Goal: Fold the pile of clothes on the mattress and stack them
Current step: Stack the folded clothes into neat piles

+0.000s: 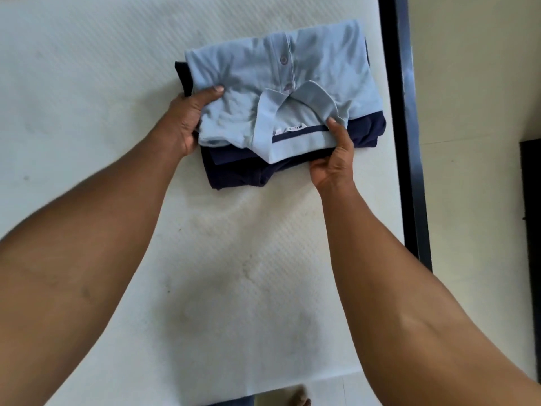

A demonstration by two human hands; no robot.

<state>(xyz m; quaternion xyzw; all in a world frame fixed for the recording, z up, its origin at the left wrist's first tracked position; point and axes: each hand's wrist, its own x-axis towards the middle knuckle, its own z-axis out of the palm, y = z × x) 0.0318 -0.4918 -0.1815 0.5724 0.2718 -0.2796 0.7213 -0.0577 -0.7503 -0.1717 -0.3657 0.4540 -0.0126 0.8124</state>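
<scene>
Head view. A folded light blue polo shirt [322,68] is seen lying front-up on top of a folded navy garment [240,171]. How many navy layers lie beneath cannot be told. The stack rests on the white mattress [87,98], toward its far right side, near the black bed frame [409,142].

The collar [310,95] is turned toward the near edge, and two buttons [283,60] are visible on the placket. A small white label [295,128] is noted inside the neck; its print is too small to be read.

The left hand [187,118] is closed on the shirt's left edge, thumb pressed on top, fingers hidden underneath. The right hand [333,162] is closed on the near edge just beside the collar, thumb on top, fingers curled below.

Both forearms are extended over the mattress. A bare foot [298,398] is partly seen at the bottom edge of the view. Beige floor [468,83] is recorded beyond the frame.
</scene>
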